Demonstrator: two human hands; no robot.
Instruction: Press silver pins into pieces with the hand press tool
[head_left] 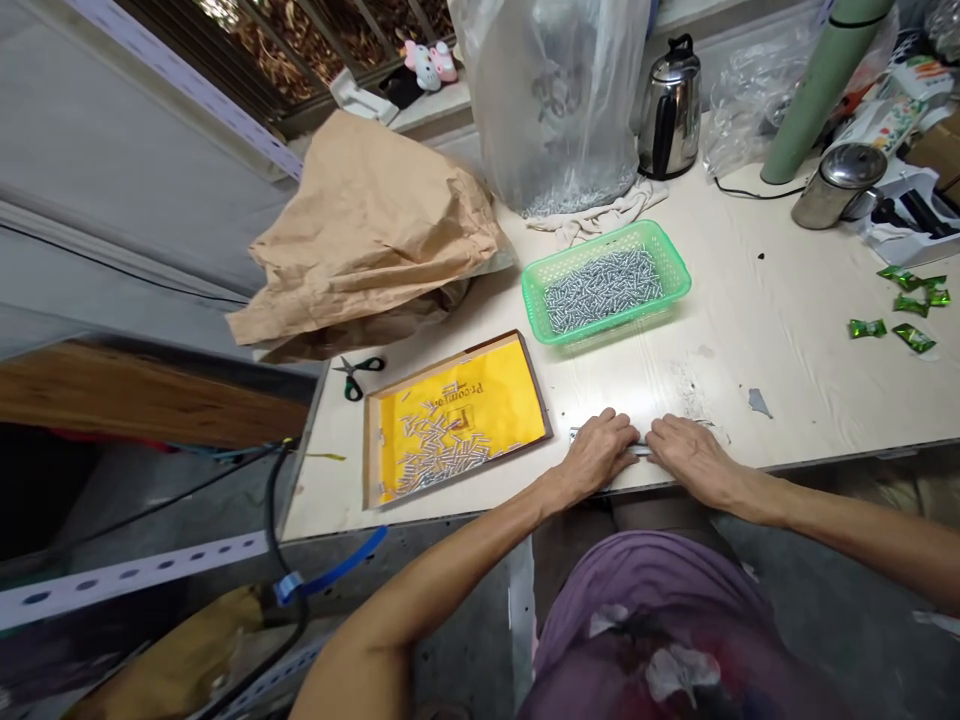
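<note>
My left hand (pixel 600 450) and my right hand (pixel 691 458) are side by side at the table's front edge. Both have their fingers closed on a narrow metal bar (pixel 639 450), which shows in the gap between them. A light metal end sticks out beyond the left hand; the fingers hide most of the piece. Left of the hands lies a shallow cardboard tray (pixel 534 385) with a yellow bottom, holding many small metal pins (pixel 450 455). Beyond the hands stands a green plastic basket (pixel 532 310) filled with similar pins (pixel 604 290).
Scissors (pixel 358 376) and a crumpled brown paper bag (pixel 375 220) lie to the left. At the back are a large plastic bag (pixel 555 100), a cloth (pixel 600 215) and a kettle (pixel 671 110). A green cylinder (pixel 817 100), a steel cup (pixel 836 185) and green-wrapped sweets (pixel 911 305) are at right.
</note>
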